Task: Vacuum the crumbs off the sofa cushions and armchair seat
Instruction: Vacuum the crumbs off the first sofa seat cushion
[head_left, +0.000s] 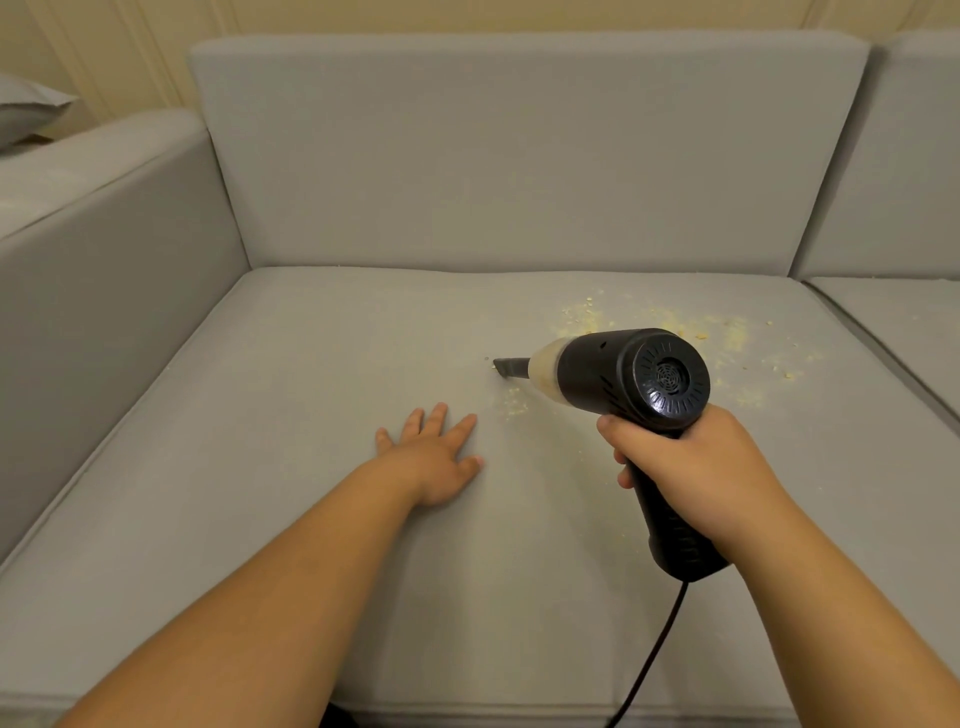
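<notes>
Here your right hand (696, 470) is clamped around the handle of the black handheld vacuum (623, 379), its nozzle (511, 368) touching the sofa cushion (291, 374) beside scattered crumbs (727, 332), while your left hand (434, 457) lies flat, fingers spread, on the cushion.

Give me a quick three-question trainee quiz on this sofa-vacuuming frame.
1. True or false: the left hand lies flat on the seat cushion, holding nothing.
2. Which side of the handheld vacuum has most of the crumbs? A) the armrest side B) the right side, toward the next cushion.
3. Fill in: the right hand grips the vacuum's ____.

Key: 1 true. 2 B. 3 handle; its nozzle points left, low over the cushion.
</notes>
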